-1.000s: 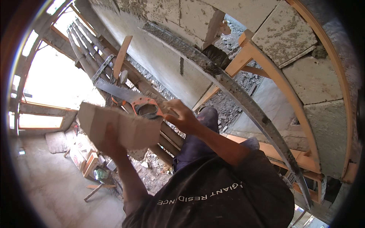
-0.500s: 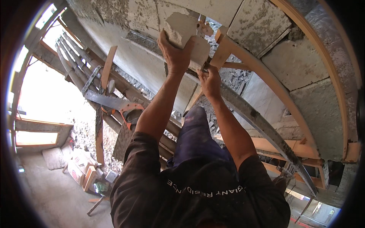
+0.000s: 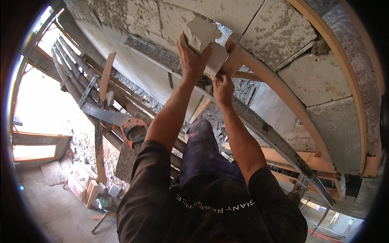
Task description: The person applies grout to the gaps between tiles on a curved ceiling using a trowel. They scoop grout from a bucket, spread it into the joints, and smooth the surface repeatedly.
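My left hand (image 3: 191, 58) is wrapped around a pale, light grey concrete block (image 3: 217, 59), thumb on one side and fingers on the other. The block's upper part is rough and broken. It is held at a gap in a block wall, beside a curved wooden form (image 3: 279, 77). My right hand (image 3: 224, 90) has its fingers closed at the block's lower edge, near a dark, mortar-stained metal strip (image 3: 265, 127). Part of the block is hidden behind my left hand.
A handsaw (image 3: 105, 115) with an orange handle lies across bamboo poles (image 3: 77, 69) at left. Large wall blocks (image 3: 277, 34) stand around the gap, and a curved wooden strip (image 3: 356, 73) runs at right. Rubble lies below; a wooden box (image 3: 92, 193) sits at lower left.
The block has shifted and turned in my left hand, closer to the curved form. A pinkish shape in the gap no longer shows. The whole view has shifted slightly.
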`<state>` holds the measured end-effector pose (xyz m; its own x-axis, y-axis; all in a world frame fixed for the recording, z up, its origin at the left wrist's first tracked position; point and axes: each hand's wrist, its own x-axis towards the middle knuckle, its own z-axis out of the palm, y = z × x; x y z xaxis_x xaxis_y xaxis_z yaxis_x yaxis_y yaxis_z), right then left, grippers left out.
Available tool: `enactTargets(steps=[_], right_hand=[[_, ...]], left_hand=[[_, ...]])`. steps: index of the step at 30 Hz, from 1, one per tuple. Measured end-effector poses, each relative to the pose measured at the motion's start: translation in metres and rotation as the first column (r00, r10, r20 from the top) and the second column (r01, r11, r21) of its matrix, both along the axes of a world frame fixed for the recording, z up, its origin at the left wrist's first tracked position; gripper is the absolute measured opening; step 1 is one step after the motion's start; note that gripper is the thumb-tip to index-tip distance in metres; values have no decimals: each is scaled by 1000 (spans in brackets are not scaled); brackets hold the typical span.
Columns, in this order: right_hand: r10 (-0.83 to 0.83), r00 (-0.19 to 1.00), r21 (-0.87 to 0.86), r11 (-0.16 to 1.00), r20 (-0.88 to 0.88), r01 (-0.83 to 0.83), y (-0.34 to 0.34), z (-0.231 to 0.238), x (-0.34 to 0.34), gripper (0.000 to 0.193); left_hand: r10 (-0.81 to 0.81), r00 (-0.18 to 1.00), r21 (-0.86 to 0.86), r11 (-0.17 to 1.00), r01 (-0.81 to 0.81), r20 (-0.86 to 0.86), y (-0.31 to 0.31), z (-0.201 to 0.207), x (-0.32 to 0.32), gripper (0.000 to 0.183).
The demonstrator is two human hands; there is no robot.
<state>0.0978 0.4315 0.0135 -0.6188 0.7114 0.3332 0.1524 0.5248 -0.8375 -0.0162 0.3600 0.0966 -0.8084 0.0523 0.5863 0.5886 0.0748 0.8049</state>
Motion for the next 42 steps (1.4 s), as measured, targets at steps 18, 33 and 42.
enactTargets(steps=[18, 33, 42], right_hand=[[-40, 991, 73, 997, 125, 31, 2, -7, -8, 30], [-48, 966, 163, 987, 253, 7, 3, 14, -8, 37], [-79, 982, 214, 976, 174, 40, 3, 11, -9, 28]], left_hand=[[10, 999, -190, 982, -17, -35, 8, -11, -21, 101], [30, 999, -200, 979, -33, -16, 2, -8, -26, 96], [26, 997, -123, 992, -34, -66, 4, -22, -26, 95]])
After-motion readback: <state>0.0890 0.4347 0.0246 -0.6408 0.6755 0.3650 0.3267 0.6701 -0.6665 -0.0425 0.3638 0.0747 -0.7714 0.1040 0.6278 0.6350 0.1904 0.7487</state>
